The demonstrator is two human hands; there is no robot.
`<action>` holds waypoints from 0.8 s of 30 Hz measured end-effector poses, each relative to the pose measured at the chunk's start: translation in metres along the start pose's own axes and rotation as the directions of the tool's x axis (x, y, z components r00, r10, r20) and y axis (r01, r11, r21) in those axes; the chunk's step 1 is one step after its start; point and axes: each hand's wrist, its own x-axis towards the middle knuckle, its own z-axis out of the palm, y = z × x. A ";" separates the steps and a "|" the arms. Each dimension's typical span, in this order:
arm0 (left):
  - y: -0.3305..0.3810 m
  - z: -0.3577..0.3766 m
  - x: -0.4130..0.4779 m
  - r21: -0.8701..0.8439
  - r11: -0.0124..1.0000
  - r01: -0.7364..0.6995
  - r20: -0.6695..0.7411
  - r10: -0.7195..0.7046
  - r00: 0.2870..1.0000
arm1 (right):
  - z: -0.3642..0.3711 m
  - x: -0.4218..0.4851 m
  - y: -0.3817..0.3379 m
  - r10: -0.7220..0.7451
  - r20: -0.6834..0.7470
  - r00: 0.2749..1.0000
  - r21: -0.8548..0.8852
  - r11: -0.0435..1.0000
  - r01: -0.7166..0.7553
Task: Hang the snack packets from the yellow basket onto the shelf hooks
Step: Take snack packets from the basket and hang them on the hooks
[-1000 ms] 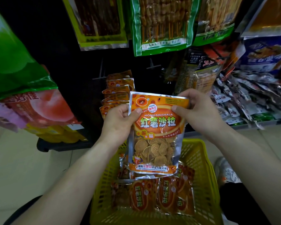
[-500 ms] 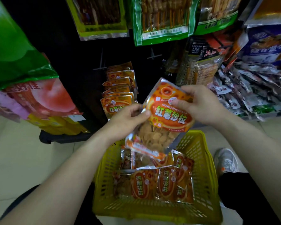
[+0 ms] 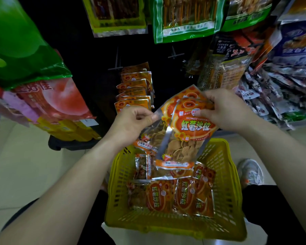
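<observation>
Above the yellow basket [image 3: 225, 183], my left hand [image 3: 131, 121] pinches the top edge of 1 orange snack packet [image 3: 148, 137] with curled fingers, while my right hand [image 3: 224, 110] pinches the top of a 2nd packet [image 3: 191, 131] overlapping it in front.

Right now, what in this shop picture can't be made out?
Held packets, head view: top corner covered by the right grip; small print blurred.
Yellow basket, head view: floor hidden under loose packets.
Hung orange packets, head view: overlapping, so their count is unclear.
Green packets, head view: tops cut off by the upper edge.
</observation>
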 end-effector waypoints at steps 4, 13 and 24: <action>-0.002 -0.001 -0.001 0.052 0.998 -0.026 -0.004 0.026 1.000 | 0.005 0.003 0.000 -0.008 0.016 1.000 -0.062 0.998 0.009; -0.014 -0.003 -0.004 0.058 0.992 0.110 0.074 -0.114 0.991 | 0.010 0.005 -0.006 0.011 -0.042 0.999 0.091 0.996 -0.007; -0.011 0.010 -0.009 0.020 0.996 0.088 0.168 -0.090 0.982 | 0.010 0.005 -0.007 0.053 -0.006 0.999 0.042 0.998 -0.052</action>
